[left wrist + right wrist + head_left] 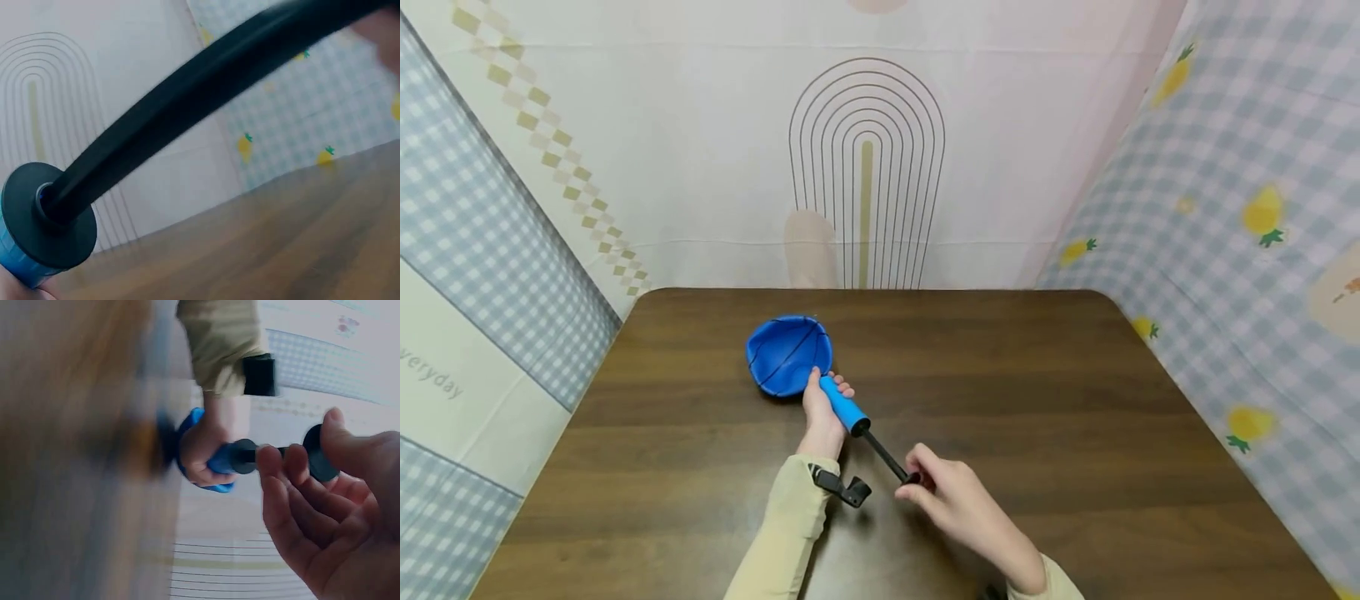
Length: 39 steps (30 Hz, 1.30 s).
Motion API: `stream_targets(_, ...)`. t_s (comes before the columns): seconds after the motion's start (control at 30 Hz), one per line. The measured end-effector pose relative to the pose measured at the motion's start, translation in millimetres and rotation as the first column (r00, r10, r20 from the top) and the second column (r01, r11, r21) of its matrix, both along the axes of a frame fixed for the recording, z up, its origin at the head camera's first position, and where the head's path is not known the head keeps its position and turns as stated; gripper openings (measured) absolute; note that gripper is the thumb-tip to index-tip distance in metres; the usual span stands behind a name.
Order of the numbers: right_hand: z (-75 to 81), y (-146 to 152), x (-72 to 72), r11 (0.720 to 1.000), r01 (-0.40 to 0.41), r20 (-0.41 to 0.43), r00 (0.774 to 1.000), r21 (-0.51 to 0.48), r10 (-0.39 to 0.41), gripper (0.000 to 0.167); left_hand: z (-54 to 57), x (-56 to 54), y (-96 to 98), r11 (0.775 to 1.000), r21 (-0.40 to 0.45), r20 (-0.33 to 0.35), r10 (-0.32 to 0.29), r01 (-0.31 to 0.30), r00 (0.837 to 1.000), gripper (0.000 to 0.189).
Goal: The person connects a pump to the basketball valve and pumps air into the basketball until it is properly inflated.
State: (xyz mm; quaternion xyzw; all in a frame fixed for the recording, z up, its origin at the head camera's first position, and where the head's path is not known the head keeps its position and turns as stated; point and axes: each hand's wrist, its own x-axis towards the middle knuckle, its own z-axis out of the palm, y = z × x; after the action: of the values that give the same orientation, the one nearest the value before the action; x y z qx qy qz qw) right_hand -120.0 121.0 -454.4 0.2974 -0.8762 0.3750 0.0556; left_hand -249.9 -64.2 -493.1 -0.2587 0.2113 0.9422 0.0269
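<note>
My left hand [822, 421] grips the blue barrel [844, 406] of a hand pump, thumb along it towards the ball. A blue ball [782, 358] with black lines, caved in like a bowl, lies at the barrel's far end; where pump and ball meet is hidden by the hand. The black plunger rod [884, 455] is drawn well out of the barrel, and in the left wrist view the rod [181, 103] crosses close in front. My right hand [958, 504] holds the round black handle [320, 464] at the rod's end between thumb and fingers.
A dark brown wooden table [1037, 375] lies under the hands. Behind it hangs a pale cloth [700, 150] with an arch pattern, and checked cloths [1210, 208] close in both sides. A black strap [842, 485] sticks out from the left wrist.
</note>
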Motion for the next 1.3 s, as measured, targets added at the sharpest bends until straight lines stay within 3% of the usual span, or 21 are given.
stream_targets(0.23, -13.4, -21.0, -38.0, 0.999, 0.019, -0.004, 1.000, 0.041, -0.019, 0.025, -4.5, 3.9, 11.4, 1.000, -0.031, 0.019, -0.001, 0.001, 1.000, 0.031)
stream_targets(0.4, -16.4, -29.6, -49.4, 0.999, -0.012, -0.012, 1.000, 0.042, 0.013, 0.026, -2.2, 3.0, 11.2, 0.998, -0.065, 0.005, -0.015, 0.016, 1.000, 0.030)
stream_targets(0.6, -12.0, -26.3, -42.5, 0.998, -0.019, -0.014, 1.000, 0.061, 0.020, 0.022, 2.6, -0.9, 5.5, 0.997, -0.068, -0.024, -0.050, 0.048, 0.998, 0.030)
stream_targets(0.8, 1.6, -2.4, -14.5, 0.996, -0.075, 0.074, 0.995, 0.046, 0.071, 0.016, 3.6, -7.3, -0.8, 0.998, -0.054, -0.023, -0.027, 0.026, 0.999, 0.030)
stream_targets(1.0, 5.7, 16.6, 7.1, 0.995, -0.090, 0.034, 0.995, 0.051, 0.089, 0.017, -0.9, -5.9, -3.7, 0.999, -0.040, 0.002, -0.030, 0.030, 1.000, 0.030)
stream_targets(1.13, -2.0, 16.0, 1.6, 0.994, -0.107, 0.047, 0.993, 0.037, 0.105, 0.023, -6.4, -2.5, -3.5, 0.998, -0.043, 0.025, -0.033, 0.034, 0.999, 0.031)
stream_targets(1.3, -12.8, 2.5, -18.4, 0.997, -0.049, 0.073, 0.996, 0.058, 0.044, 0.027, -10.4, 3.1, 1.5, 0.997, -0.076, 0.006, -0.014, 0.014, 1.000, 0.031)
